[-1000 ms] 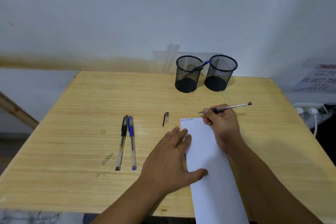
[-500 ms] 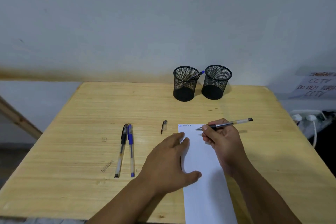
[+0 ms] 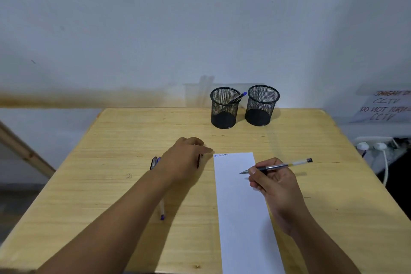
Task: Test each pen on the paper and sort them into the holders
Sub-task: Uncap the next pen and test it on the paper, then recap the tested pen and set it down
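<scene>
- Moved since half a second ago: left hand [image 3: 184,158] off the paper strip, leftward and farther up the counter, now over the spot where the small pen cap [image 3: 200,158] lies; only a dark sliver of that cap visible at the fingertips, contact not clear. Left fingers loosely bent, clamped on nothing that can be seen.
- Also shifted: right hand [image 3: 274,181] drawn back down the paper, pen tip well below the top edge.
- Nearest: white paper strip [image 3: 242,218] running lengthwise from the near counter edge, faint scribbles at its top left corner.
- Right of the strip's upper part: right hand pinching a clear-barrelled black pen [image 3: 279,165] between thumb and fingers, tip pointing left over the paper, capless back end up and to the right. Whether the tip touches the sheet cannot be told.
- Under the left forearm: two loose pens [image 3: 155,161] side by side, mostly hidden; tops showing beside the wrist, one purple-blue end [image 3: 162,217] poking out below the arm.
- Wooden counter [image 3: 100,184] beneath everything.
- Far edge: two black mesh holders standing just beside each other, left holder [image 3: 224,109] with one blue pen [image 3: 239,97] leaning toward the right rim, right holder [image 3: 262,107] with nothing visible inside.
- Beyond, at right: handwritten CCTV notice [image 3: 384,107] and white plugs [image 3: 371,145].
</scene>
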The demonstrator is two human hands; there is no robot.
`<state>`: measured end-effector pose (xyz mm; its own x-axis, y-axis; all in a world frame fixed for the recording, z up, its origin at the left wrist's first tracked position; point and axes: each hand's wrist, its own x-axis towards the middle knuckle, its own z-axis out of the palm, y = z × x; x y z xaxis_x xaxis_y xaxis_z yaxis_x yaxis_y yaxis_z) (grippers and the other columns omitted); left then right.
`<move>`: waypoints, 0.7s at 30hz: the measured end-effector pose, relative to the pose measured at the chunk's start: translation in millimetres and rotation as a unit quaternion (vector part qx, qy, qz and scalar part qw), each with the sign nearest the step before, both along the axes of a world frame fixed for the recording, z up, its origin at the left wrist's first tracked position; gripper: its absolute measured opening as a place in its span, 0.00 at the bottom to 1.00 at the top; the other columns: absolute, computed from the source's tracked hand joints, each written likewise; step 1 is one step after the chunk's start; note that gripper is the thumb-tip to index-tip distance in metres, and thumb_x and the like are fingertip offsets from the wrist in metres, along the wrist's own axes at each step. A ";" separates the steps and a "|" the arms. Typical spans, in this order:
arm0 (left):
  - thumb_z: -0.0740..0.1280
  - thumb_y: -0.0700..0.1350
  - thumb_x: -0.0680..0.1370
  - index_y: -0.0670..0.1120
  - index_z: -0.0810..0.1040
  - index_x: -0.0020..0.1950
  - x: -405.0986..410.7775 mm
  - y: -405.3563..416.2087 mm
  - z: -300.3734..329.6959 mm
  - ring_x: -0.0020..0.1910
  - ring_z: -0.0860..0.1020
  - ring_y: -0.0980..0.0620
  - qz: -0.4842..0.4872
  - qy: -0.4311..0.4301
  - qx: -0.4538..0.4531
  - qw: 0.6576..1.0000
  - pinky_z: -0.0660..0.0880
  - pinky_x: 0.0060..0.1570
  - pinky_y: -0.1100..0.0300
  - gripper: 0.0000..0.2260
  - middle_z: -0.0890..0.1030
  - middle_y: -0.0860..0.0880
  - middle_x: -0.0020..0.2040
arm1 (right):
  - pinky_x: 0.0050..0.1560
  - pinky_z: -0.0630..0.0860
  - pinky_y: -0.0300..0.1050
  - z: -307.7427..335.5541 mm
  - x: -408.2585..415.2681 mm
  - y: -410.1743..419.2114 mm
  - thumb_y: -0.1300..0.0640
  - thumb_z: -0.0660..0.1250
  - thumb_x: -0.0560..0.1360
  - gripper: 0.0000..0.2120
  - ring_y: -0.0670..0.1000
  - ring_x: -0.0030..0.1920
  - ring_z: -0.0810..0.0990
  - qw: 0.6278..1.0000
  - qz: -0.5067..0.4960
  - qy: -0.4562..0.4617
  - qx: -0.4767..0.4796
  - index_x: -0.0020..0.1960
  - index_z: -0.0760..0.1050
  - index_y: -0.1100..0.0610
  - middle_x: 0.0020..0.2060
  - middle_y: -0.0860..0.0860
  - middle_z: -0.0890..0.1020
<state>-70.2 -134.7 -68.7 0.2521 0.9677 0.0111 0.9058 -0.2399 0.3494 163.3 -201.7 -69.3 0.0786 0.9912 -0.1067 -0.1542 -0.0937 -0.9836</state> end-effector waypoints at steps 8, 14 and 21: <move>0.66 0.48 0.79 0.59 0.81 0.54 -11.4 -2.6 0.6 0.55 0.75 0.52 0.014 -0.010 0.009 1.000 0.77 0.50 0.51 0.08 0.81 0.59 0.54 | 0.45 0.76 0.48 3.8 1.0 -3.9 0.66 0.69 0.76 0.02 0.53 0.38 0.80 1.000 0.002 0.005 0.002 0.48 0.77 0.63 0.35 0.56 0.83; 0.70 0.47 0.78 0.59 0.83 0.53 -1.5 -40.9 13.0 0.46 0.79 0.63 0.063 -0.172 -0.001 0.983 0.69 0.43 0.71 0.07 0.83 0.62 0.46 | 0.48 0.77 0.45 19.9 -5.0 -8.3 0.70 0.71 0.73 0.06 0.50 0.44 0.84 0.999 0.023 -0.005 0.036 0.47 0.81 0.61 0.43 0.56 0.86; 0.74 0.44 0.75 0.60 0.84 0.50 14.9 -69.5 10.3 0.44 0.80 0.58 0.056 -0.295 0.024 0.953 0.73 0.45 0.68 0.10 0.82 0.62 0.45 | 0.42 0.80 0.41 33.6 -15.1 -14.0 0.70 0.72 0.73 0.06 0.53 0.39 0.85 0.995 0.027 -0.026 0.089 0.44 0.80 0.60 0.37 0.58 0.85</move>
